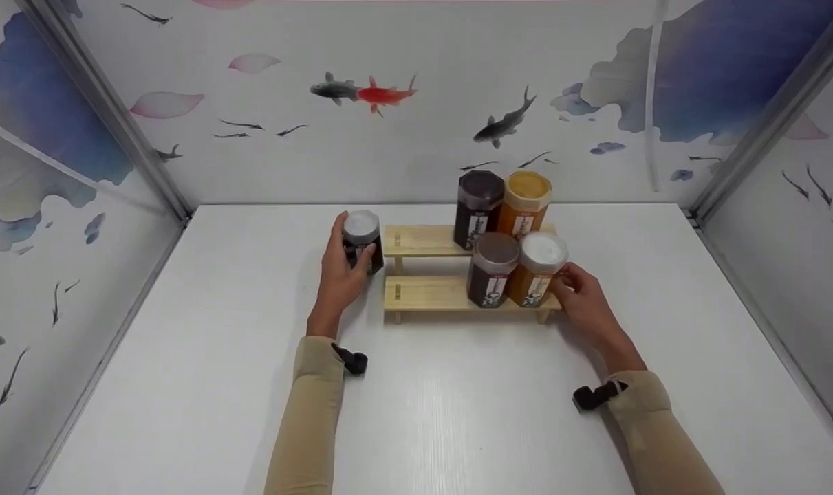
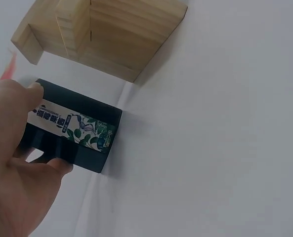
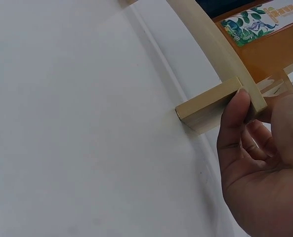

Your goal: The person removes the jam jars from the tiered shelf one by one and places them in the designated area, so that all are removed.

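Just left of the wooden rack (image 1: 426, 294), the left hand (image 1: 340, 276) grips a dark jar (image 1: 364, 238) roughly upright between thumb and fingers; the right hand (image 1: 585, 302), farther off, pinches the rack's right end.

Walled tabletop booth (image 1: 265, 165), studio or test-station type

Kind: small partitioned enclosure, apparently a set-up work booth; wider building cannot be told.
Walls: three, being far wall (image 1: 416, 182), left wall (image 1: 93, 275) and right wall (image 1: 781, 227), joined by grey metal corner posts (image 1: 106, 103).
Decor: printed ink-wash scene with red fish (image 1: 386, 95), dark fish (image 1: 504, 126), pink petals (image 1: 167, 104) and blue lily leaves (image 1: 739, 82).
Surface: one plain white tabletop (image 1: 196, 385), reaching all three walls.
Display ware: one two-tier wooden stand (image 1: 426, 292) with four labelled jars (image 1: 493, 265), shop-counter style.
Apparatus: small black devices (image 1: 353, 361), one at each tan sleeve (image 1: 309, 412).
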Tool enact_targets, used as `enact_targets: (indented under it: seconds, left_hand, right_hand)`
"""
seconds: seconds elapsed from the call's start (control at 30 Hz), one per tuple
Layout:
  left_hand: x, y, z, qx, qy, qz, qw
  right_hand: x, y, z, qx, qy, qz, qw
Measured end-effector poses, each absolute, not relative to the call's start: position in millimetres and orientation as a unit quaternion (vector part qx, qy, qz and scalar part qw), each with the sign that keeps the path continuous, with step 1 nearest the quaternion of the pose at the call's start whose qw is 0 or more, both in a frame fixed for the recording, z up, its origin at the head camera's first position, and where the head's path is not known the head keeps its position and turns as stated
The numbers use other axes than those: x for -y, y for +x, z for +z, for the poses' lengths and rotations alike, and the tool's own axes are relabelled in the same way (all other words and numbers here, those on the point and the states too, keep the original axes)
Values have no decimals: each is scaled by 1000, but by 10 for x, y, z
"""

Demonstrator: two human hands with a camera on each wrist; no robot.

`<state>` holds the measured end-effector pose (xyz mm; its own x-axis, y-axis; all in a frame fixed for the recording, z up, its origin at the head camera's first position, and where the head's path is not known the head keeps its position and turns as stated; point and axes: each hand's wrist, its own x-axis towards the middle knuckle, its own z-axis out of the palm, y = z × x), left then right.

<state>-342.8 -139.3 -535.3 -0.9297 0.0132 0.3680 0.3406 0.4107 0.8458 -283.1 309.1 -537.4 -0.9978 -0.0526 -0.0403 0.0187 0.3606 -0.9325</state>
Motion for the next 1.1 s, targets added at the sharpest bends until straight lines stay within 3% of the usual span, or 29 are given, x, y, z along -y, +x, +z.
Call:
enact_targets:
  seconds: [0.57,1.1]
  left_hand:
    - [1434,-3468,-5393,827,-126,-523,166]
    - [1435,-3397,-5292,815,-110,-556,122]
  right_hand:
    - [-3029,-2851,-5392,-828,-23,-561,8]
    - [-3102,-2835,-5391,-816,-18,-577,27]
